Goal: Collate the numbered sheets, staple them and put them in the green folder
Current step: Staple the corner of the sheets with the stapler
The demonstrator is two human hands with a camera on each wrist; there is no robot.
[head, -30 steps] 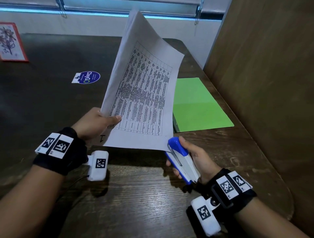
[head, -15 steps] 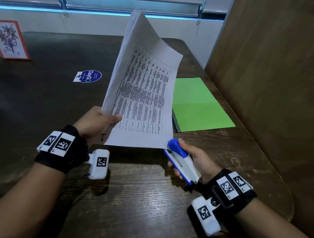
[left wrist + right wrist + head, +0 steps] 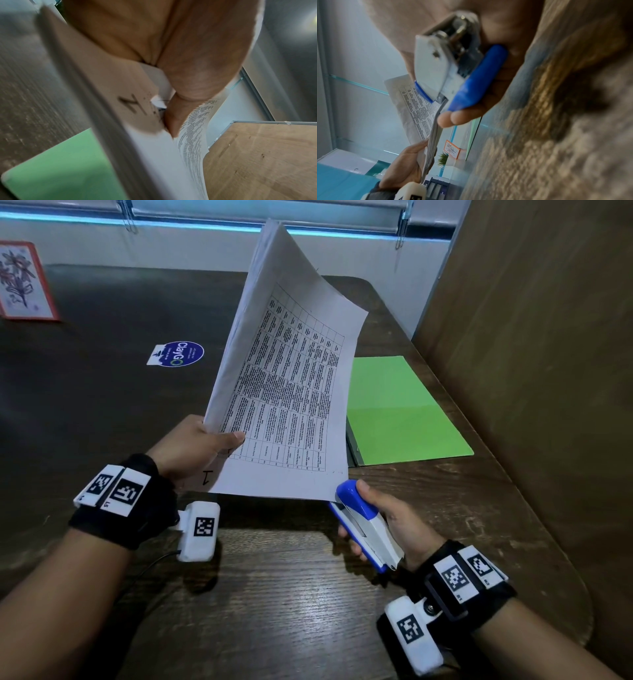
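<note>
My left hand [image 3: 198,446] pinches a stack of printed sheets [image 3: 287,392] near its lower left corner, thumb on top, and holds it tilted up above the table. A handwritten 1 shows by that corner. My right hand [image 3: 387,518] grips a blue and white stapler [image 3: 363,522], whose mouth sits over the stack's lower right corner. In the right wrist view the stapler [image 3: 453,75] has the sheets' [image 3: 418,108] edge between its arms. In the left wrist view my thumb [image 3: 185,94] presses on the sheets [image 3: 154,148]. The green folder [image 3: 400,412] lies shut on the table to the right.
The dark wooden table [image 3: 274,594] has a rounded right edge, with a tall wooden panel [image 3: 548,371] beside it. A blue round sticker [image 3: 178,354] is on the tabletop and a framed flower picture [image 3: 20,282] lies at the far left.
The sheets and both hands have barely shifted. The stapler stays at the stack's lower right corner.
</note>
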